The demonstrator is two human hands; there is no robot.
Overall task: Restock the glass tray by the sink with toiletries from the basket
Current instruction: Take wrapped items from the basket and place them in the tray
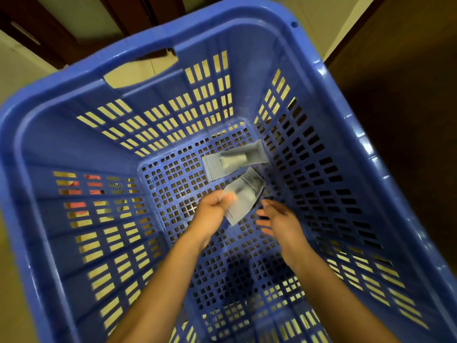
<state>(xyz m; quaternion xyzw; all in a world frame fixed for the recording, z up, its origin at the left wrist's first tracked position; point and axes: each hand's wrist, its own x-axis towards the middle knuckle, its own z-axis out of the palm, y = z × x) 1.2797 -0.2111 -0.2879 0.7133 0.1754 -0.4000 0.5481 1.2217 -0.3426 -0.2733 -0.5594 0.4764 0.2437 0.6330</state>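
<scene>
Both my arms reach down into a deep blue plastic basket (74, 144) with slotted walls. My left hand (212, 209) pinches a clear toiletry sachet (243, 194) near its lower corner and holds it just above the perforated floor. My right hand (278, 219) hovers beside the sachet with its fingers spread and relaxed, holding nothing. A second sachet (235, 160), grey-clear with a small white item inside, lies flat on the basket floor farther in, near the far right corner. The glass tray and the sink are out of view.
The basket fills almost the whole view; its high walls enclose my hands on all sides. A cut-out handle (143, 70) opens in the far wall. Beige floor tiles (14, 70) and dark wooden furniture (44, 33) show beyond the rim.
</scene>
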